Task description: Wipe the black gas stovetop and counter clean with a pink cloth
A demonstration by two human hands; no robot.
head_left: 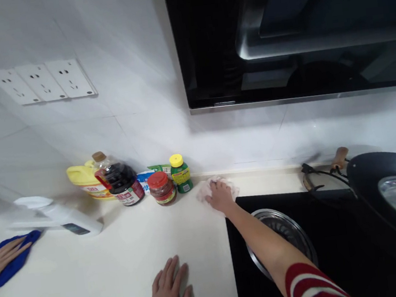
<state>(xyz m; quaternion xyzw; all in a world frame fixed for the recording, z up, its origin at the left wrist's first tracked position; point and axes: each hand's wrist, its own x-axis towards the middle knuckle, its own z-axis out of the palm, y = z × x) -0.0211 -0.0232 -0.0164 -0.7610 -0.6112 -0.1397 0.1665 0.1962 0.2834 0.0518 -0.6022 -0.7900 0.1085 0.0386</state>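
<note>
My right hand (221, 197) reaches across the stove and presses on a pale, thin cloth (234, 188) at the back of the white counter (126, 268), just beyond the stove's corner. Its fingers are curled into the cloth. My left hand (169, 294) lies flat on the counter, palm down and fingers spread, holding nothing. Left of the cloth stand a green jar with a yellow lid (181, 174) and a red-lidded jar (162, 189). Behind them are packets partly hidden from view.
A dark sauce bottle (120, 177) and yellow jug (82, 179) stand by the wall. A white appliance (58, 216) lies near another person's hand (7, 258) on a blue cloth (22, 260). Right are the black stove (324, 239), a wok (364, 181), and the range hood (217, 69) above.
</note>
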